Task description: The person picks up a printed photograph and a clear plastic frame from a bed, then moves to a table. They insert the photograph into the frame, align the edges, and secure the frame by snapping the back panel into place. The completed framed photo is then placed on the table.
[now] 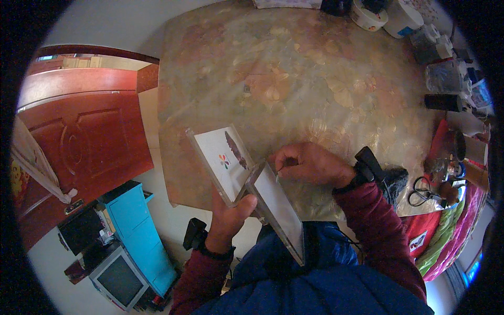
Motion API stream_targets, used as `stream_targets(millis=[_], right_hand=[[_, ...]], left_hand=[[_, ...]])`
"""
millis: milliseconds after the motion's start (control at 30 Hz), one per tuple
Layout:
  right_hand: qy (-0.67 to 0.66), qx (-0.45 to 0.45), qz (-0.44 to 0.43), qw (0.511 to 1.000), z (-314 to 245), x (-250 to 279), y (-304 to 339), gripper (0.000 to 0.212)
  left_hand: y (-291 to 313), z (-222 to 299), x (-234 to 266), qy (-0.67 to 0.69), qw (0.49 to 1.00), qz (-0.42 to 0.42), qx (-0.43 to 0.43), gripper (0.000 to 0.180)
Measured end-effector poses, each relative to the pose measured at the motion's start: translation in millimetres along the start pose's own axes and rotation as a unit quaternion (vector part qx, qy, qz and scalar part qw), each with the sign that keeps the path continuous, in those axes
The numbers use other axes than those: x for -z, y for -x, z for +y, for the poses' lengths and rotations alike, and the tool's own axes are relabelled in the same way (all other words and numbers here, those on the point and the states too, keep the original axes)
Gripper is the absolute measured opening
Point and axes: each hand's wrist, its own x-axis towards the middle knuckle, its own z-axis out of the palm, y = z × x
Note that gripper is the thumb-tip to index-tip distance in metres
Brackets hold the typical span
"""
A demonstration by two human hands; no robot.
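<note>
A hinged clear plastic case is spread like a book above the table's near edge. Its left panel carries a white sheet with a small multicoloured flower-like mark and a dark oblong shape; the right panel looks pale and plain and slants toward my body. My left hand grips the case from below, thumb pressed by the fold, its other fingers mostly hidden behind the left panel. Close to the right panel's upper corner, my right hand has its fingers curled together in a pinch; what lies between the fingertips is too small to make out.
A patterned, shiny cover lies over the table. Tubs and jars line its far right side, with black-handled scissors at the right near edge. A red door, a turquoise cabinet and an old television stand at left.
</note>
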Motion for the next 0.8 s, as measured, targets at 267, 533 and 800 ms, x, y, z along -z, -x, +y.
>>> stream_targets(millis=[267, 533, 800], right_hand=[[-0.005, 0.014, -0.006, 1.0, -2.3, -3.9, 0.7, 0.013], [0.001, 0.021, 0.003, 1.0, -1.8, -5.8, 1.3, 0.015], [0.005, 0.03, 0.011, 0.999, -0.7, -7.5, 2.2, 0.012]], left_hand=[[1.0, -14.4, -0.1, 0.072, 0.997, 0.01, 0.021, 0.081], [1.4, -23.4, 6.6, 0.077, 0.997, -0.011, 0.009, 0.075], [20.5, -20.2, 8.2, 0.071, 0.997, 0.014, 0.034, 0.062]])
